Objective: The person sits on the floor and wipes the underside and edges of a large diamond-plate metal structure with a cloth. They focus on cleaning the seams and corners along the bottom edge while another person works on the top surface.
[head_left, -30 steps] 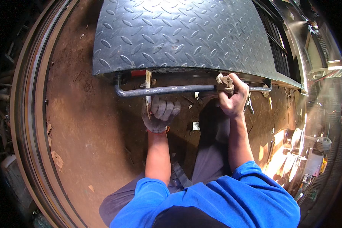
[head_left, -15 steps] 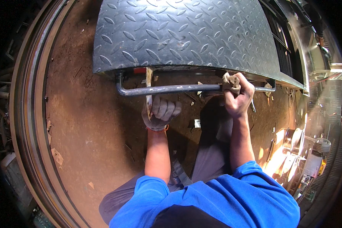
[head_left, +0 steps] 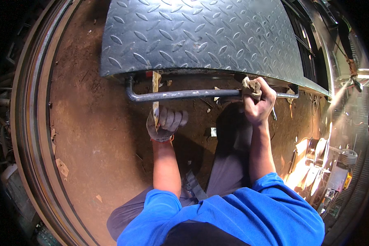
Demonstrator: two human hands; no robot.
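Observation:
My left hand (head_left: 165,123), in a grey work glove, is closed round the lower end of a flat pale strip (head_left: 155,84) with brownish stains. Crossing beneath a dark grey metal bar (head_left: 180,94), the strip points up to the edge of a black diamond-tread plate (head_left: 192,37). Farther right, my bare right hand (head_left: 259,102) grips a balled brown cloth (head_left: 251,88) against that same bar. The bar is bent at its ends and runs along the plate's near edge. Its stretch behind the cloth and right fingers is hidden.
Long steel rails (head_left: 33,123) curve along the left side. Brown floor (head_left: 86,135) with paper scraps lies around my legs. Pale spools (head_left: 315,151) and a yellow item (head_left: 348,180) are at the right. A dark frame with bars (head_left: 311,49) adjoins the plate.
My left hand has shifted slightly left with the strip, which now stands more upright. The right hand stays on the bar. A dark limb-like shape has come into view at the far right.

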